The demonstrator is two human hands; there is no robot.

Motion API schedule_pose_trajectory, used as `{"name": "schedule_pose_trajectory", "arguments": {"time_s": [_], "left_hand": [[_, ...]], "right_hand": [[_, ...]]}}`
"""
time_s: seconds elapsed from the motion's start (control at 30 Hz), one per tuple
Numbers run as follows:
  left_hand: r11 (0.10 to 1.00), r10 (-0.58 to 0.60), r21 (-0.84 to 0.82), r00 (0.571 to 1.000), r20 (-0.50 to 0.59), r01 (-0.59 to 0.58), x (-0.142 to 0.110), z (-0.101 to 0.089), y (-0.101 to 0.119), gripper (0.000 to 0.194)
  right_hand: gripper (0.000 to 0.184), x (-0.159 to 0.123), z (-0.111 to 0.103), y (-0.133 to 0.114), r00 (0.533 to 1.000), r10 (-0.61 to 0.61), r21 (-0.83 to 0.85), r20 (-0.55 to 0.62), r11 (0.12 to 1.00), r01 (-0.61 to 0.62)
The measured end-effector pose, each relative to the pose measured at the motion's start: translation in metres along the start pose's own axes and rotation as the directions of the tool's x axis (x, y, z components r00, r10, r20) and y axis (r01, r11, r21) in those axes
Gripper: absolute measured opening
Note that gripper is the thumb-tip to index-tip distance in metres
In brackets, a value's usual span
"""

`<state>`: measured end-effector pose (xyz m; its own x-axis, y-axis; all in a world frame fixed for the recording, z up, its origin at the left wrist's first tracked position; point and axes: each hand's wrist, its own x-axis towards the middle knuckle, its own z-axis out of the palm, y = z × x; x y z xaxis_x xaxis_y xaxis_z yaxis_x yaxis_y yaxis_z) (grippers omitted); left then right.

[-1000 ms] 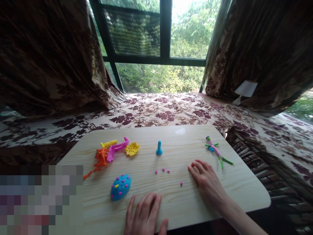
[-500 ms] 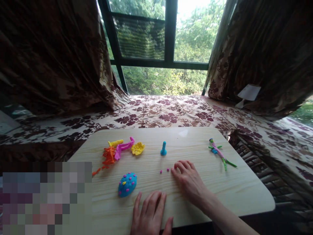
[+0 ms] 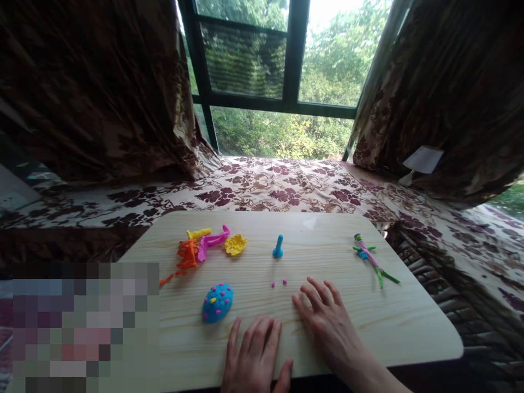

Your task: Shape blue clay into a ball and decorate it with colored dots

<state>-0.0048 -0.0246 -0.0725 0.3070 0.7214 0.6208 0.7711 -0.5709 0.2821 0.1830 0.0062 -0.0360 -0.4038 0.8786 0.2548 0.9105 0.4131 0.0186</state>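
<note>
My left hand [image 3: 254, 355] lies palm down by the near table edge with its fingers stretched out, holding nothing visible. Close to its fingertips is a blue modelling-clay dome [image 3: 217, 303], dotted with pink bits and a yellow one. My right hand [image 3: 327, 322] rests low over the table, fingers spread and bent; what lies under them is hidden. Just left of its fingertips are two small pink clay balls [image 3: 285, 282]. Behind these stands a blue clay peg [image 3: 278, 246] on a rounded base.
On the left lie orange clay scraps [image 3: 188, 254], a pink clay strip [image 3: 213, 240], a yellow roll [image 3: 199, 233] and a crinkled yellow disc [image 3: 236, 245]. A pink and green clay figure [image 3: 367, 254] lies at right. The wooden table [image 3: 245, 221] borders a flowered cover.
My right hand moved left to the pink balls, then drew back towards me, fingers spreading. Two of the loose pink balls are out of sight now. My left hand stays resting.
</note>
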Motion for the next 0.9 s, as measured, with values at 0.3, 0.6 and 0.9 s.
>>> {"name": "schedule_pose_trajectory", "arguments": {"time_s": [0.3, 0.6, 0.9], "left_hand": [[1.0, -0.003, -0.007, 1.0, 0.006, 0.003, 0.0, 0.001, -0.001, 0.041], [1.0, 0.018, 0.019, 0.999, 0.029, -0.019, 0.001, 0.001, 0.0, 0.043], [0.998, 0.034, 0.046, 0.998, 0.062, -0.036, 0.001, 0.0, -0.001, 0.044]], "right_hand": [[0.036, 0.0, -0.001, 0.0, 0.999, 0.042, 0.039, 0.018, 0.998, -0.042], [0.033, 0.004, -0.001, 0.002, 0.998, 0.061, 0.064, 0.034, 0.996, -0.063], [0.032, 0.015, -0.006, -0.005, 0.998, 0.005, 0.096, 0.069, 0.995, -0.011]]}}
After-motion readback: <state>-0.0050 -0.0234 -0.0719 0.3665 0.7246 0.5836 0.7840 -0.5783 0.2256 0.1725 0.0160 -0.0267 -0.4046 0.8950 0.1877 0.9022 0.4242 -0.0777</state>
